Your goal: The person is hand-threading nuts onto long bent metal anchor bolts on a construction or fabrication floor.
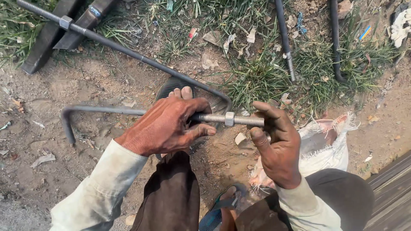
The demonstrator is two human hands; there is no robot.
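My left hand (169, 124) is wrapped around the shaft of a grey hooked steel bolt (102, 110), just left of its threaded part. The bolt lies level across the middle of the view, its hook end bent down at the far left. A hexagonal nut (229, 119) sits on the silver thread, between my two hands. My right hand (274, 141) is at the thread's right end, thumb raised and fingers curled around the tip. Both sleeves are pale and dirty.
Bare dirt ground with grass patches and litter at the top. Another hooked bolt with a nut (65, 22) runs diagonally from top left. Two more bolts (287, 47) lie upright in the grass. A white sack (327, 145) rests by my right knee. My sandalled foot (222, 207) shows below.
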